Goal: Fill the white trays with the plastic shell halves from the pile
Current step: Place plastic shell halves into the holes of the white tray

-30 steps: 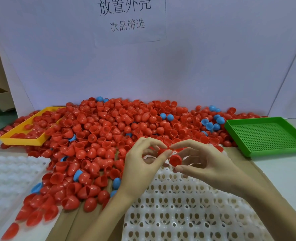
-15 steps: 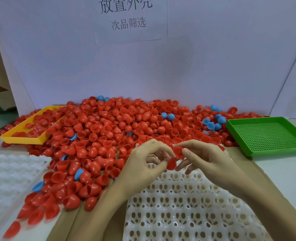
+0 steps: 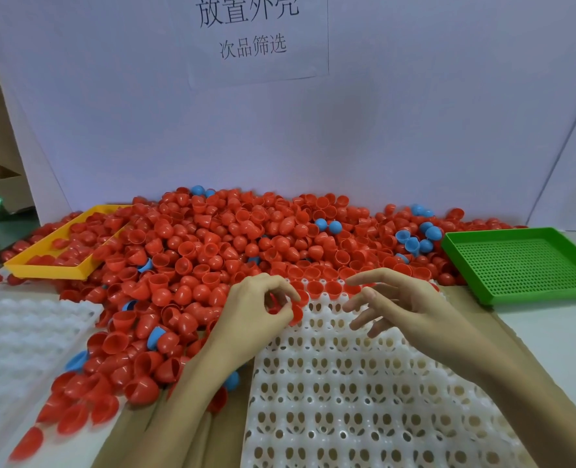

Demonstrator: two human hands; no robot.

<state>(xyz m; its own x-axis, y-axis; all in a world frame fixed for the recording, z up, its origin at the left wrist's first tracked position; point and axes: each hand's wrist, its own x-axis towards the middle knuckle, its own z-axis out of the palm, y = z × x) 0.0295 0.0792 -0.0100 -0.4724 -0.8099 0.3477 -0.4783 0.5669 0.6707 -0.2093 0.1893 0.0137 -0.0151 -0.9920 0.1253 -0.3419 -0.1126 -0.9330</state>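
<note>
Hands have parted vs a sec ago: right hand (image 3: 411, 305) no longer pinches a shell, fingers spread and released over the white tray (image 3: 347, 393); left hand (image 3: 256, 312) grips a few red shell halves (image 3: 295, 314) at the tray's far-left corner. Far row has several shells seated (image 3: 323, 288), so probably one was just placed w/ most cells still to fill. Pile (image 3: 219, 244) crowds the tray's far and left edges, green tray (image 3: 523, 261) sits near on the right; open room is over the tray's near rows.

Your left hand (image 3: 253, 312) pinches red shell halves (image 3: 295, 307); beneath lies a white holed tray (image 3: 347, 383), beyond it a red pile (image 3: 212, 251) flecked blue.
</note>
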